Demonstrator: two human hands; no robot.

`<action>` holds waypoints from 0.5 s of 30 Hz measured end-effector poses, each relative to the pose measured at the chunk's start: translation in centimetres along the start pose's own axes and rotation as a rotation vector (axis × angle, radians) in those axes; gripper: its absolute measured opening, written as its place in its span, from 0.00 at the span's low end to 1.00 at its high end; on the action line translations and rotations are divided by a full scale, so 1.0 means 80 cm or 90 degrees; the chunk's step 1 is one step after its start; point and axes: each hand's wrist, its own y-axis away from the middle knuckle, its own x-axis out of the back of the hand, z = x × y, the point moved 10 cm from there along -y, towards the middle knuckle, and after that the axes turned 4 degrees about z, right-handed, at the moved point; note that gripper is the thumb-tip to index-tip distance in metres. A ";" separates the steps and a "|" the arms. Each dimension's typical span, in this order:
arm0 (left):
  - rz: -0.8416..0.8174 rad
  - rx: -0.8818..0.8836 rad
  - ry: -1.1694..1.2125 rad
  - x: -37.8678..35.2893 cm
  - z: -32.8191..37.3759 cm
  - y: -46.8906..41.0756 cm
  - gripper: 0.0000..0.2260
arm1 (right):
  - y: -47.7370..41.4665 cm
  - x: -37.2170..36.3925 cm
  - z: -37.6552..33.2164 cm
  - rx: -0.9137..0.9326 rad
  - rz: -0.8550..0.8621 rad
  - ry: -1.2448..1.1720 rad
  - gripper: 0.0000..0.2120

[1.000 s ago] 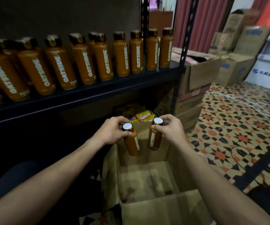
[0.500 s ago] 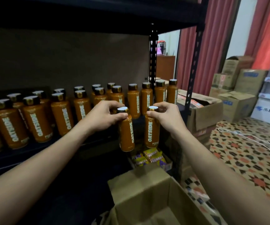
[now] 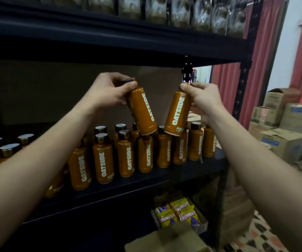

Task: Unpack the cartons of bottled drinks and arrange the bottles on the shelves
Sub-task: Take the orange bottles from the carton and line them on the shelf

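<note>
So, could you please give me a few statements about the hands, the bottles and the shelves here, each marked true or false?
1. The left hand grips the left bottle near its cap. True.
2. The right hand is empty. False: its fingers grip the right bottle near its cap.
3. Both held bottles stand upright. False: both are tilted, bottoms leaning toward each other, held in the air above the shelved bottles.
4. Yellow snack packs lie below the bottle shelf. True.
</note>
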 end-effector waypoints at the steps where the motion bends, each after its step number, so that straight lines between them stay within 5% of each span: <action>1: 0.012 -0.005 -0.007 0.001 -0.002 -0.007 0.16 | -0.011 -0.002 -0.005 0.007 0.006 -0.004 0.19; 15: 0.022 -0.010 -0.006 -0.064 -0.024 -0.085 0.17 | -0.099 -0.031 0.022 0.025 0.023 0.112 0.18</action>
